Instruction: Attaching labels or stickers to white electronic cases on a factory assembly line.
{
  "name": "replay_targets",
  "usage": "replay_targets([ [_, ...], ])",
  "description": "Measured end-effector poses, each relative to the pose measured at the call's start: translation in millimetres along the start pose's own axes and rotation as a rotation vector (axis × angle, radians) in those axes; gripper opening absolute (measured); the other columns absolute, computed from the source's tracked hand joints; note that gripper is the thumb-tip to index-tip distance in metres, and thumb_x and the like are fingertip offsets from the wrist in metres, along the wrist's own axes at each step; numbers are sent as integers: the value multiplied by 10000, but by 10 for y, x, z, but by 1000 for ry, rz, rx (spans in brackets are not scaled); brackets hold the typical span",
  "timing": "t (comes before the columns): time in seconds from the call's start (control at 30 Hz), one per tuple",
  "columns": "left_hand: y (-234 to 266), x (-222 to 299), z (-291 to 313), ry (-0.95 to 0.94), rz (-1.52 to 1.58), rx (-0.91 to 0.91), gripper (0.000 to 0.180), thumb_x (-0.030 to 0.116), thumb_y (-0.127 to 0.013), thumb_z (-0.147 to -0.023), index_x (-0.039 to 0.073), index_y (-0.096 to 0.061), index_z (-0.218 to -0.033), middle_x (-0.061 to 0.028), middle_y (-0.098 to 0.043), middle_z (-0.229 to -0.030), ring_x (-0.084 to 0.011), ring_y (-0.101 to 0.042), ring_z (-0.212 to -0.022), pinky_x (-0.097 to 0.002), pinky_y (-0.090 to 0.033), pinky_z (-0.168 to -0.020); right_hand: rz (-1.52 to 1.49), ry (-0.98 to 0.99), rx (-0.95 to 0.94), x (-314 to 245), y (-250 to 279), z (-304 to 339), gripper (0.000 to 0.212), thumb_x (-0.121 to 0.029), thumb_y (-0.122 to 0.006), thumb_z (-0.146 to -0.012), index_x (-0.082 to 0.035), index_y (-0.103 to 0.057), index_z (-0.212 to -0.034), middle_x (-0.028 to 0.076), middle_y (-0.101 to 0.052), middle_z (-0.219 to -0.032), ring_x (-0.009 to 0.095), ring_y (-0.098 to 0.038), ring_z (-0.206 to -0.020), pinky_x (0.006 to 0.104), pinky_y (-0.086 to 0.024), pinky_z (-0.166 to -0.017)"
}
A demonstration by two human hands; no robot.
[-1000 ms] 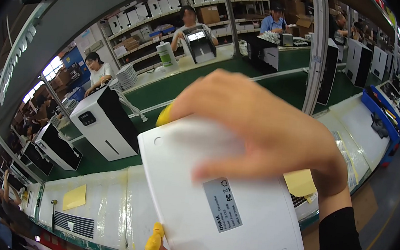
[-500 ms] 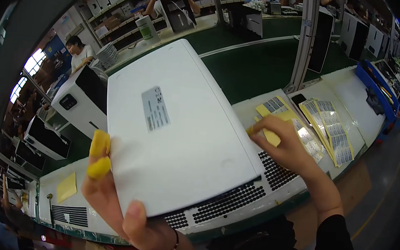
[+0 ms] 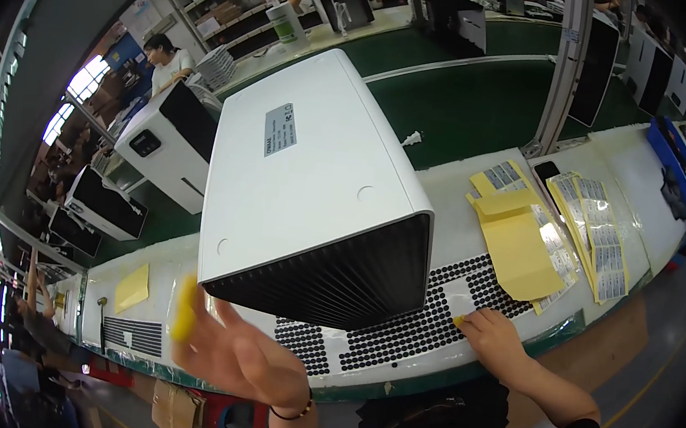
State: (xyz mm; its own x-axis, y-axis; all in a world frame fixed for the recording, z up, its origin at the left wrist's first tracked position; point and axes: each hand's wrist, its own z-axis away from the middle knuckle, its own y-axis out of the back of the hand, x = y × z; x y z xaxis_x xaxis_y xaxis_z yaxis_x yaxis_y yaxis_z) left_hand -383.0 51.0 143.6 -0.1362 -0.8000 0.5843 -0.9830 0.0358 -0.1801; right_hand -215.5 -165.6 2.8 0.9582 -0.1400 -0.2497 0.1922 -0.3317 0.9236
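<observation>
A white box-shaped appliance (image 3: pixel 313 186) stands in front of me, its black ribbed end (image 3: pixel 337 271) facing me. A silver label (image 3: pixel 284 131) is on its white face, and two round marks sit near the lower corners. My left hand (image 3: pixel 242 357) is just below the appliance's near left corner, fingers apart and yellow covers on the fingertips. To the right, my right hand (image 3: pixel 496 340) has its fingers pinched together at the sheet of small black round pads (image 3: pixel 397 335). Whatever lies between those fingertips is too small to make out.
Yellow-backed label sheets (image 3: pixel 521 248) and a dark phone (image 3: pixel 545 170) lie to the right, near a blue bin (image 3: pixel 669 171). Black strips (image 3: pixel 131 336) and a yellow paper (image 3: pixel 133 289) are at left. More white appliances (image 3: pixel 163 151) and a metal post (image 3: pixel 566 79) stand beyond; people work there.
The appliance has swung from a tilted hold to show its black ribbed end. My left hand has let go of it. My right hand has moved from its right edge down to the black pads.
</observation>
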Motion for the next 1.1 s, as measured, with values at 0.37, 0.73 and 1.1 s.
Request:
replay_targets([
  [0.37, 1102, -400, 1501, 292, -760, -904, 254, 15, -621, -828, -42, -591, -1073, -187, -645, -1015, -348, -627, -902, -389, -508, -802, 116, 54, -125, -49, -34, -139, 249, -82, -571, -701, -6, -619, -933, 94, -555, -858, 238, -577, -802, 324, -500, -708],
  [0.73, 1140, -511, 1558, 94, -704, -913, 398, -27, -508, -796, -5, -569, -1189, -175, -579, -864, -346, -550, -804, -434, -452, -721, 102, 120, -142, -1, 12, -215, 180, -88, -553, -740, -27, -574, -908, 104, -555, -867, 261, -554, -853, 347, -483, -761],
  [1.1, 1080, -711, 1400, 262, -378, -1004, 129, 47, -516, -831, 4, -551, -948, -201, -557, -851, -391, -520, -820, -469, -416, -736, -2, 241, -165, 128, 566, -584, 204, -57, -620, -708, -44, -574, -906, 104, -551, -872, 275, -555, -857, 363, -473, -753],
])
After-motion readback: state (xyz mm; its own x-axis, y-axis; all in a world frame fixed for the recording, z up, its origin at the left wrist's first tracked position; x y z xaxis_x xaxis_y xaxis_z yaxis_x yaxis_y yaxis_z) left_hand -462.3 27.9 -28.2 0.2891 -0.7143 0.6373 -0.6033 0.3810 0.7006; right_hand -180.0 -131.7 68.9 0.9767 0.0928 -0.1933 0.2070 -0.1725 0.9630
